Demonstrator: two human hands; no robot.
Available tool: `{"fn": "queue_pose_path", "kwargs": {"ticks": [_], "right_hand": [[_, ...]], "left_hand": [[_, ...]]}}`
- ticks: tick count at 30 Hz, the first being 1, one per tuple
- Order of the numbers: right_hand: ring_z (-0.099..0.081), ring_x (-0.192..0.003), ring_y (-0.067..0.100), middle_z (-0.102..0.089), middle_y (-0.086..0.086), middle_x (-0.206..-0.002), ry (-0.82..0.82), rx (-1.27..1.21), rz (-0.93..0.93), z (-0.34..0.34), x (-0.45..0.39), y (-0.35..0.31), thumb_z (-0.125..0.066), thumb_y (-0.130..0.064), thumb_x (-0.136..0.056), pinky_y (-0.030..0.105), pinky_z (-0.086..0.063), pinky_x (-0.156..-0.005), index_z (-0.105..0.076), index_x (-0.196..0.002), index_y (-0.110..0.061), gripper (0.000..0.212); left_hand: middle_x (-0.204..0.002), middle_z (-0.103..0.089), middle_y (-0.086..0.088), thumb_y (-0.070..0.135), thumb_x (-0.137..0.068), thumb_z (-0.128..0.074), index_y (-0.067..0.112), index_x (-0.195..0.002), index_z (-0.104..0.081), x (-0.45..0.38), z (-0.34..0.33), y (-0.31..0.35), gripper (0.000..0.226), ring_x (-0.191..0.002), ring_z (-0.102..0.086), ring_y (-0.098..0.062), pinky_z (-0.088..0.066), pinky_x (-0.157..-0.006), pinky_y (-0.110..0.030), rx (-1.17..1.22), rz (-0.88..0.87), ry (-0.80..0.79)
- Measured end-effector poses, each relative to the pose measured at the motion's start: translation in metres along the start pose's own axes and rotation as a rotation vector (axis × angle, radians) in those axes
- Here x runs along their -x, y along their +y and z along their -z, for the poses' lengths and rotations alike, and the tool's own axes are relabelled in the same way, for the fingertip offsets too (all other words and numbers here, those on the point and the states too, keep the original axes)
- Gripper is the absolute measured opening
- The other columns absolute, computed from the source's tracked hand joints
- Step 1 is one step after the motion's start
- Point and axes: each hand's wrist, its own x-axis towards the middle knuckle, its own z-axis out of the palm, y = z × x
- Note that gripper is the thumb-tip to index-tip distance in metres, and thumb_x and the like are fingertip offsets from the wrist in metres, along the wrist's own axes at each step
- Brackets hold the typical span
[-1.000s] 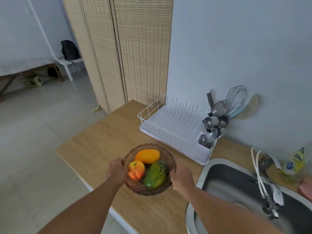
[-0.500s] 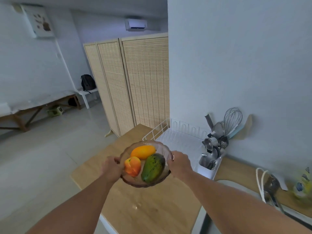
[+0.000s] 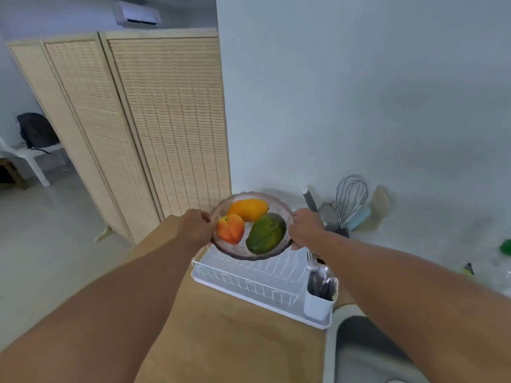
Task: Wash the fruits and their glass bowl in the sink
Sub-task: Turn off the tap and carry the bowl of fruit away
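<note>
A scalloped glass bowl (image 3: pixel 278 202) hangs in the air above the white dish rack, held by both rims. My left hand (image 3: pixel 197 224) grips its left edge and my right hand (image 3: pixel 305 227) grips its right edge. Inside lie a yellow-orange mango (image 3: pixel 247 209), a red-orange fruit (image 3: pixel 230 232) and a green mango (image 3: pixel 266 237). The steel sink (image 3: pixel 367 352) shows only as a blurred corner at the lower right, partly behind my right forearm.
A white dish rack (image 3: pixel 249 283) with a cutlery cup (image 3: pixel 319 298) stands on the wooden counter (image 3: pixel 229 338). A whisk (image 3: pixel 349 196) and other utensils lean against the wall. A woven folding screen (image 3: pixel 143 125) stands to the left. A green bottle top (image 3: pixel 505 246) is at the far right.
Both hands have lifted the bowl of fruit up off the counter and carried it to the right, so it now hangs over the dish rack. The camera has swung.
</note>
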Motion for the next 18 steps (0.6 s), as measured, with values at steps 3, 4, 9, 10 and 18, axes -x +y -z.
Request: {"fn": "queue_pose_path", "kwargs": {"ticks": [3, 4, 9, 10, 18], "right_hand": [[-0.072, -0.073, 0.021, -0.072, 0.008, -0.092, 0.019, 0.014, -0.076, -0.017, -0.019, 0.009, -0.073, -0.004, -0.09, 0.026, -0.049, -0.043, -0.055, -0.099, -0.009, 0.021], [-0.076, -0.08, 0.025, -0.074, 0.011, -0.096, 0.018, 0.008, -0.109, -0.024, -0.024, 0.011, -0.073, -0.003, -0.091, 0.031, -0.057, -0.051, -0.056, -0.099, -0.008, 0.019], [-0.078, -0.086, 0.033, -0.077, 0.019, -0.095, 0.037, 0.057, -0.186, -0.042, -0.042, 0.012, -0.072, -0.004, -0.091, 0.044, -0.065, -0.079, -0.056, -0.081, -0.005, 0.018], [-0.078, -0.083, 0.033, -0.078, 0.019, -0.093, 0.032, 0.065, -0.206, -0.043, -0.044, 0.011, -0.072, -0.005, -0.092, 0.043, -0.066, -0.078, -0.053, -0.076, -0.005, 0.025], [-0.079, -0.071, 0.033, -0.077, 0.022, -0.085, 0.016, -0.006, -0.324, -0.04, -0.037, 0.001, -0.074, -0.007, -0.093, 0.042, -0.066, -0.064, -0.053, -0.075, -0.001, 0.028]], "left_hand": [[-0.069, -0.072, -0.01, 0.022, -0.07, -0.068, 0.006, -0.071, -0.073, -0.034, -0.019, -0.002, 0.017, -0.071, -0.069, -0.028, -0.061, -0.073, -0.042, -0.015, -0.043, -0.069], [-0.071, -0.072, -0.01, 0.02, -0.073, -0.068, 0.006, -0.073, -0.074, -0.041, -0.025, -0.003, 0.015, -0.073, -0.068, -0.028, -0.06, -0.075, -0.041, -0.023, -0.06, -0.07], [-0.079, -0.072, -0.01, 0.008, -0.083, -0.065, 0.007, -0.079, -0.074, -0.067, -0.058, -0.025, 0.01, -0.082, -0.067, -0.029, -0.055, -0.074, -0.035, -0.095, -0.015, -0.093], [-0.075, -0.069, -0.008, 0.006, -0.082, -0.064, 0.01, -0.072, -0.072, -0.07, -0.064, -0.03, 0.013, -0.083, -0.068, -0.03, -0.052, -0.071, -0.033, -0.101, -0.009, -0.096], [-0.075, -0.068, -0.019, 0.006, -0.084, -0.063, 0.019, -0.054, -0.051, -0.08, -0.071, -0.034, 0.035, -0.087, -0.068, -0.039, -0.043, -0.067, -0.031, -0.09, -0.018, -0.062]]}}
